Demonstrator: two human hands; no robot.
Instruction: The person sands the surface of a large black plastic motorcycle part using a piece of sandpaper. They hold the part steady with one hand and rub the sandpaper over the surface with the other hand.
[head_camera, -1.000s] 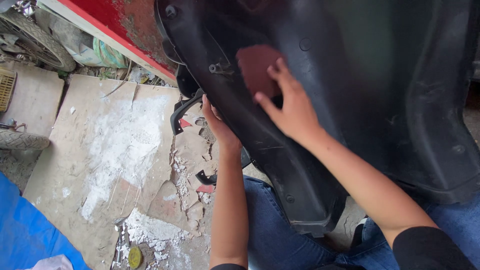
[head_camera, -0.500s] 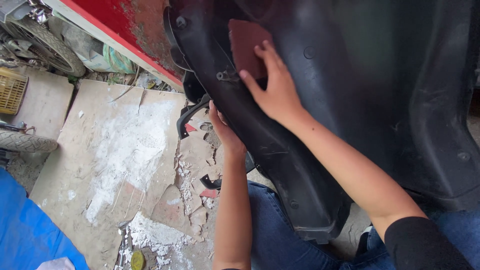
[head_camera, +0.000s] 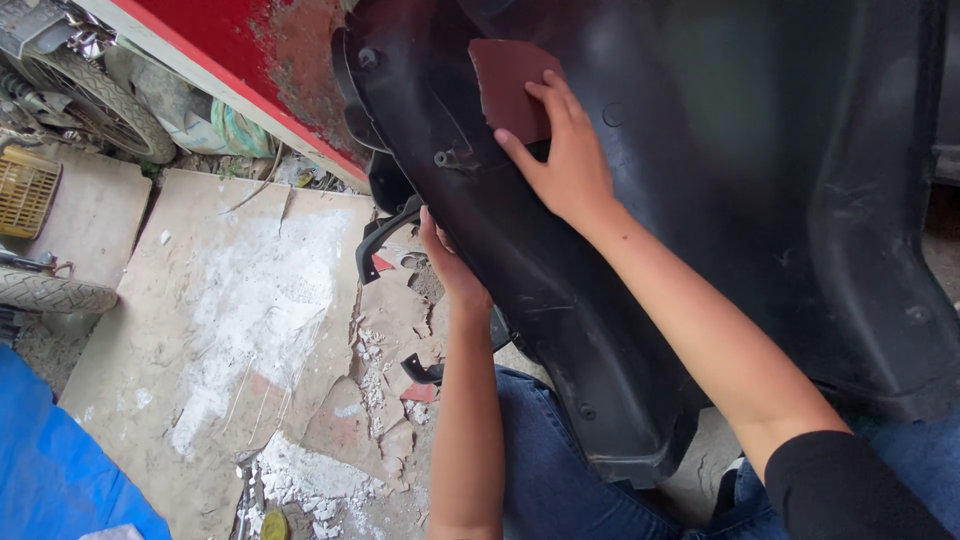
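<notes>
The left hand's (head_camera: 447, 262) fingers vanish behind the black plastic panel (head_camera: 700, 200). The panel runs off the top edge. The right hand (head_camera: 565, 160) covers part of the sandpaper (head_camera: 505, 85).

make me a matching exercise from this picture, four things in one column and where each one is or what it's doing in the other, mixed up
Things:
1. sandpaper sheet
2. left hand
3. yellow basket
4. blue sheet

Places or states:
A. at the bottom left corner of the view
B. pressed flat on the black plastic panel under the right hand
C. gripping the panel's lower edge from behind
D. at the left edge, near a tyre

Pairs: 1-B, 2-C, 3-D, 4-A
</notes>
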